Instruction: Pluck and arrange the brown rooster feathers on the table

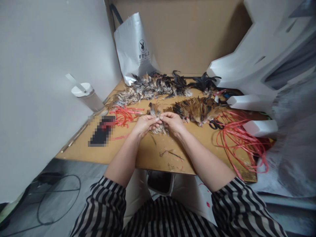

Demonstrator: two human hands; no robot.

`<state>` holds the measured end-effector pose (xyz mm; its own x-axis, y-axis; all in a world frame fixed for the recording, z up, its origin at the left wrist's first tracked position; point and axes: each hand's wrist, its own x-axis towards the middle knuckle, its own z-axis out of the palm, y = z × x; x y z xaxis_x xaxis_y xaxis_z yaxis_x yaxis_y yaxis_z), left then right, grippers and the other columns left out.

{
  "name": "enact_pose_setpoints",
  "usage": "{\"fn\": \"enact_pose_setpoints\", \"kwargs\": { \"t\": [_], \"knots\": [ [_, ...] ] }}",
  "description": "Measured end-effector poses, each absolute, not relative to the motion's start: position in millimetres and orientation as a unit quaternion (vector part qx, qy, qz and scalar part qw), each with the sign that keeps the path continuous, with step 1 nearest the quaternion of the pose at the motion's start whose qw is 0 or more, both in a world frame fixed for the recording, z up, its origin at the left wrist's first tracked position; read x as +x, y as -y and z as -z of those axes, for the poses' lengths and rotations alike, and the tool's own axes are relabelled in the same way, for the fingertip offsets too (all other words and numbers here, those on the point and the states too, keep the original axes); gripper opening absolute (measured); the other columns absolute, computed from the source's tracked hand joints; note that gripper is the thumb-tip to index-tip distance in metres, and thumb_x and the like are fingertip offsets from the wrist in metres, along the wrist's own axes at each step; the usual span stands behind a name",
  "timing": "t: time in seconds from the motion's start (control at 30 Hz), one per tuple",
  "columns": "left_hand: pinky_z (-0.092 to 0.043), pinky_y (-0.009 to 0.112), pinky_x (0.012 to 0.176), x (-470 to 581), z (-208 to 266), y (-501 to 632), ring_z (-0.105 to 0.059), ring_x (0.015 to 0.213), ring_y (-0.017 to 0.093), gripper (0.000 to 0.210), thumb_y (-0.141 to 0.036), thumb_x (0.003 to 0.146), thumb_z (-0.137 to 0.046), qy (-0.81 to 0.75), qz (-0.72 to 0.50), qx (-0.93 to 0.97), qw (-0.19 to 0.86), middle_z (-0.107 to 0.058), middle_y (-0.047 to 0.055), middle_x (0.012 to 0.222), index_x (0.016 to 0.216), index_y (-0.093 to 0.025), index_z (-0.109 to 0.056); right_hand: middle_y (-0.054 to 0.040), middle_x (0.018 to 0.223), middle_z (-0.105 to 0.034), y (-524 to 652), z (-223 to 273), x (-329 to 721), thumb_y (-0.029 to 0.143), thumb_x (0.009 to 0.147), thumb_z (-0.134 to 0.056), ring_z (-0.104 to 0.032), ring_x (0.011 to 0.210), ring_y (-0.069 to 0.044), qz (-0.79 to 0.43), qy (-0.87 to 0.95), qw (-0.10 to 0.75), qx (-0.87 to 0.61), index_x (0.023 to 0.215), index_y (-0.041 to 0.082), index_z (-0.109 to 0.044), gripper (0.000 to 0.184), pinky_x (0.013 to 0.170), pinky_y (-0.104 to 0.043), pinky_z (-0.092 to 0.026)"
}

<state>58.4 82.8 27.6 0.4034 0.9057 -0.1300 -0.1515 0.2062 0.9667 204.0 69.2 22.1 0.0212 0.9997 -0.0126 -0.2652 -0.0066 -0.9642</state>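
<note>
Near the middle of the table, my left hand and my right hand meet with thumbs and fingertips pinched together. Between them is a small bunch of feathers, grey-brown with a dark tip, standing up above the fingers. Exactly where each fingertip grips it is too small to tell. Pale feathers lie just under the hands. Close to my right hand spreads a row of brown and black feather bunches. Short red plastic strips are scattered left of my left hand.
A long heap of grey and black feathers runs along the back, before a silver bag. A lidded cup and a blurred dark phone-like object are at left. Black-handled scissors and tangled red plastic ribbon lie right.
</note>
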Motion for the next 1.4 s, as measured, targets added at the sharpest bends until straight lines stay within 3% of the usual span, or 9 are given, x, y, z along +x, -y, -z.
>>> {"fn": "enact_pose_setpoints", "kwargs": {
  "t": [0.2, 0.4, 0.67, 1.13, 1.4],
  "knots": [
    [-0.04, 0.016, 0.046, 60, -28, -82, -0.051, 0.047, 0.005, 0.022, -0.028, 0.061, -0.07, -0.398, -0.406, 0.529, 0.629, -0.061, 0.004, 0.059, 0.068, -0.008, -0.064, 0.002, 0.05, -0.053, -69, -24, 205, 0.03, 0.055, -0.072, -0.037, 0.042, -0.005, -0.596, 0.409, 0.55, -0.417, 0.072, 0.013, -0.062, 0.026, 0.039, -0.018, -0.025],
    [-0.04, 0.019, 0.047, 64, -33, -78, -0.051, 0.047, 0.007, 0.024, -0.032, 0.06, -0.07, -0.4, -0.405, 0.576, 0.587, -0.061, 0.004, 0.058, 0.066, -0.009, -0.063, 0.0003, 0.049, -0.052, -68, -29, 209, 0.035, 0.059, -0.07, -0.037, 0.041, -0.004, -0.679, 0.347, 0.516, -0.39, 0.057, 0.013, -0.052, 0.028, 0.035, -0.016, -0.025],
    [-0.041, 0.019, 0.047, 63, -32, -78, -0.052, 0.048, 0.007, 0.023, -0.03, 0.061, -0.069, -0.39, -0.399, 0.575, 0.599, -0.061, 0.005, 0.059, 0.067, -0.009, -0.064, -0.0005, 0.055, -0.058, -67, -29, 215, 0.024, 0.06, -0.07, -0.042, 0.044, -0.004, -0.735, 0.351, 0.461, -0.352, 0.067, 0.014, -0.055, 0.019, 0.036, -0.013, -0.029],
    [-0.042, 0.016, 0.048, 59, -29, -80, -0.053, 0.049, 0.006, 0.026, -0.031, 0.062, -0.069, -0.383, -0.395, 0.537, 0.64, -0.063, 0.006, 0.062, 0.073, -0.008, -0.065, 0.0055, 0.055, -0.05, -67, -41, 219, 0.022, 0.053, -0.073, -0.04, 0.043, -0.003, -0.68, 0.324, 0.557, -0.35, 0.07, 0.015, -0.052, 0.028, 0.037, -0.015, -0.026],
    [-0.044, 0.015, 0.049, 59, -30, -79, -0.056, 0.055, 0.007, 0.027, -0.029, 0.062, -0.07, -0.379, -0.384, 0.518, 0.664, -0.065, 0.009, 0.073, 0.076, -0.007, -0.066, 0.0059, 0.047, -0.047, -66, -38, 213, 0.025, 0.051, -0.074, -0.04, 0.043, -0.004, -0.651, 0.369, 0.548, -0.374, 0.068, 0.015, -0.054, 0.029, 0.038, -0.015, -0.027]
  ]
}}
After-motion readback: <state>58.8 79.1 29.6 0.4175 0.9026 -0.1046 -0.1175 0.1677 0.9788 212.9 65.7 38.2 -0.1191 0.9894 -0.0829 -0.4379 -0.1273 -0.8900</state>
